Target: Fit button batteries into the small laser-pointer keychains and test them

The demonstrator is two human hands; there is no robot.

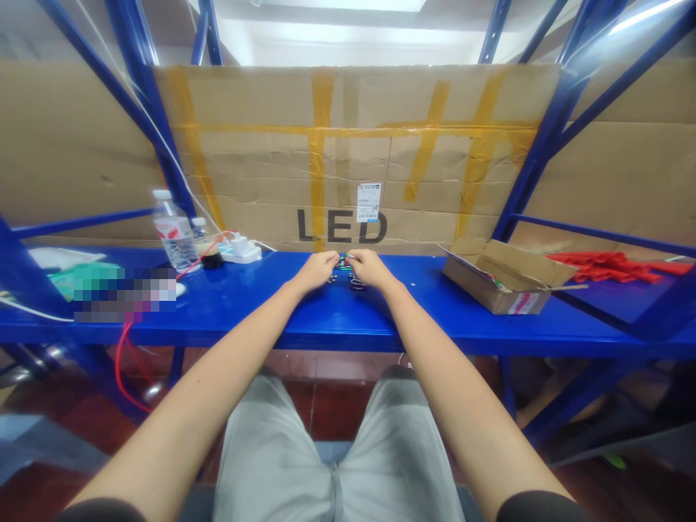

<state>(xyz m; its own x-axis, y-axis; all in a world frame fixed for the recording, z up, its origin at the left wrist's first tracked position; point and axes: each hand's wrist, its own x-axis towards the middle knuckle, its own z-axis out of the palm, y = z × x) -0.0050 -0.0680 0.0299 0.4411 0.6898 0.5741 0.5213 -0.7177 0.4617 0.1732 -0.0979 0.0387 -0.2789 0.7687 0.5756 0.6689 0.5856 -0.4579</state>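
Observation:
Over the blue table (304, 319), my left hand (318, 270) and my right hand (370, 269) nearly meet, both with fingers closed. Between their fingertips shows a small shiny green and silver piece (344, 262), pinched from both sides; its exact kind is too small to make out. Just beneath my right hand lie a few small looped metallic pieces (357, 283), dark and pinkish. A small silver bit (333, 278) sits by the left fingertips. My fingers cover part of these pieces.
An open cardboard box (492, 286) stands to the right, with red sheet material (603, 267) beyond it. A water bottle (172, 230), a dark-filled jar (209, 250) and a white power strip (240, 249) are on the left. A large LED carton (261, 167) closes off the back.

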